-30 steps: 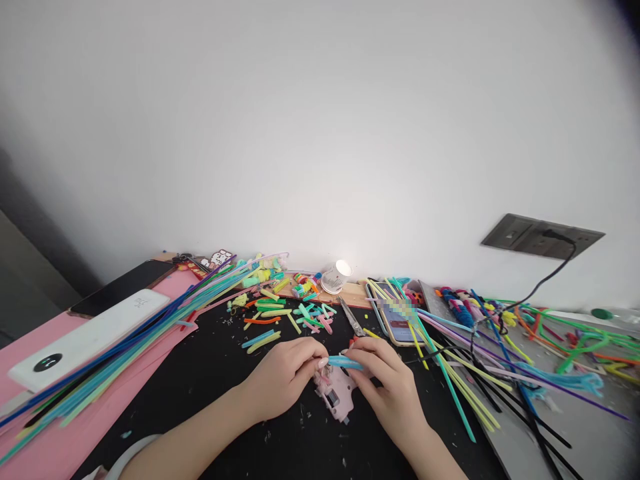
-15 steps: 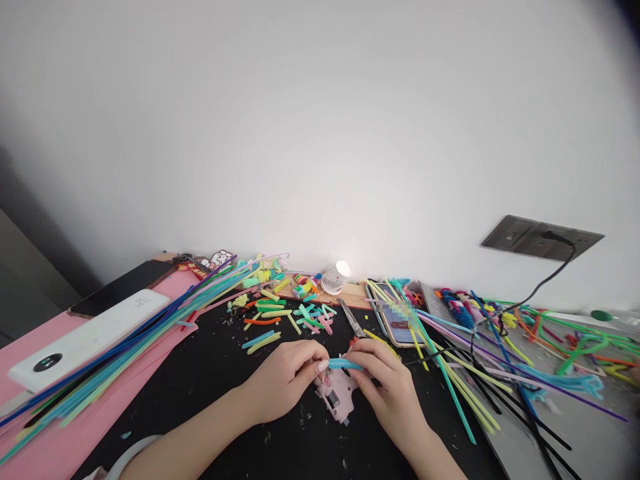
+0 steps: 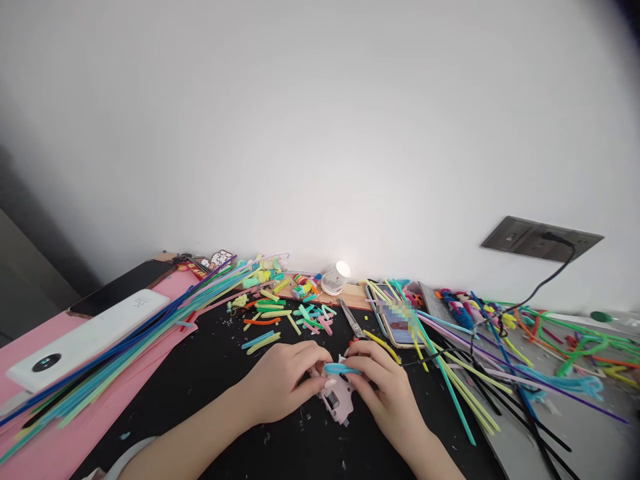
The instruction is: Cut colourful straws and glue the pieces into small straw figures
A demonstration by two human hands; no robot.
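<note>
A short light blue pipe cleaner piece (image 3: 341,369) lies across the top of a small pink plastic device (image 3: 341,401) with a dark window. My right hand (image 3: 383,385) pinches the right end of the piece between thumb and fingers. My left hand (image 3: 289,381) is closed at the device's upper left side, its thumb on the pink body, close to the piece's left end; its other fingertips are partly hidden. Just beyond my right fingers, scissors (image 3: 354,323) with red handles lie on the black mat (image 3: 210,387).
Cut pipe cleaner pieces (image 3: 273,307) lie in the middle, near a paper cup (image 3: 337,276). Long pipe cleaners (image 3: 150,323) cross the left side beside a white power bank (image 3: 90,340). More cover a phone (image 3: 400,327) on the right, where a black cable (image 3: 537,287) runs to the socket (image 3: 543,239).
My left fingers have shifted from the left end of the blue piece down onto the pink device. The blue piece has tilted slightly, and more of the device shows.
</note>
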